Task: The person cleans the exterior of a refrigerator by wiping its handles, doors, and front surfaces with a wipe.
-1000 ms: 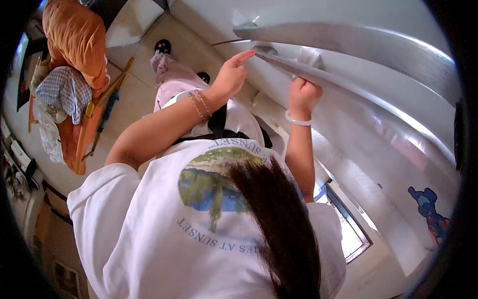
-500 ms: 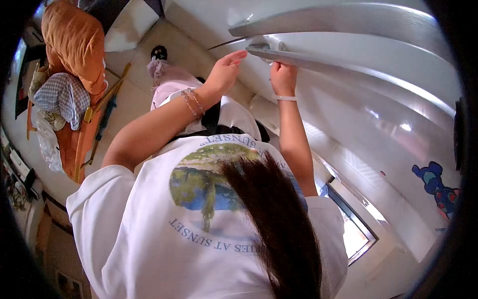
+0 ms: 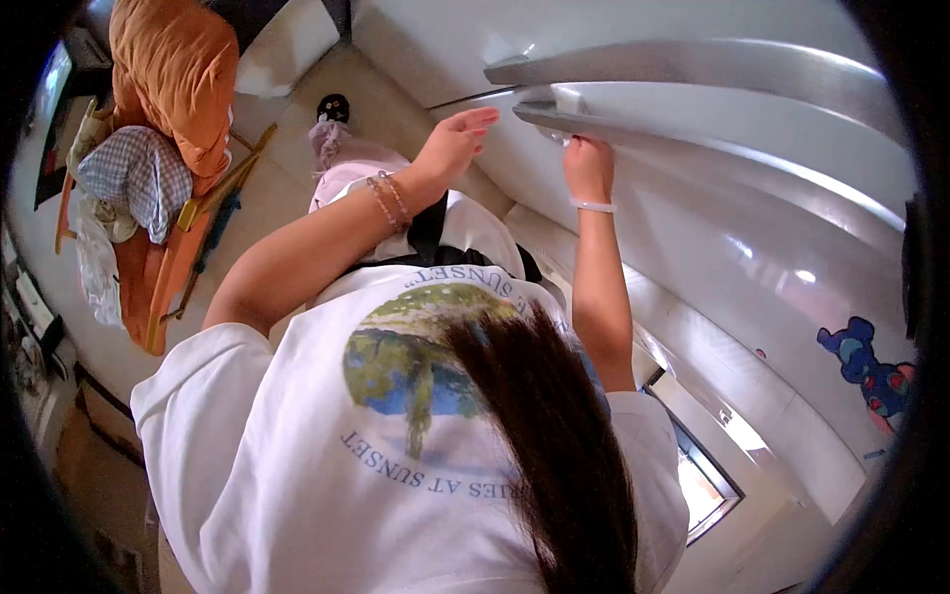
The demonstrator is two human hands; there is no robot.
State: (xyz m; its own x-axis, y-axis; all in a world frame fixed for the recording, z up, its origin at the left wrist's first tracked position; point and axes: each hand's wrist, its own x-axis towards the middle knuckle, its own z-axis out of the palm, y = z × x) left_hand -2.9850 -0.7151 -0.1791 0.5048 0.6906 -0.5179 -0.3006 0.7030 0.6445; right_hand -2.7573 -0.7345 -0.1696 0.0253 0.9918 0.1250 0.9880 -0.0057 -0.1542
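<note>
Two long metal handles cross a glossy white surface at the upper right. My right hand (image 3: 591, 170), with a white bangle at the wrist, is closed at the underside of the lower handle (image 3: 633, 134), near its left end. Something whitish shows beside the fingers and behind the handle; I cannot make out what it is. Just left of that handle end, my left hand (image 3: 453, 148) hangs with its fingers apart and nothing in them. Two beaded bracelets circle its wrist. The upper handle (image 3: 693, 65) is untouched.
At the left, an orange padded item (image 3: 178, 74) and a checked cloth (image 3: 139, 178) lie on a wooden-framed chair (image 3: 178, 272). A blue cartoon figure (image 3: 866, 371) is on the white surface. A dark ponytail (image 3: 554, 426) hangs over my white shirt (image 3: 287, 475).
Over the last second my right hand has moved left along the lower handle toward its end. My left fingertips, close against the handle end before, now stand slightly apart from it.
</note>
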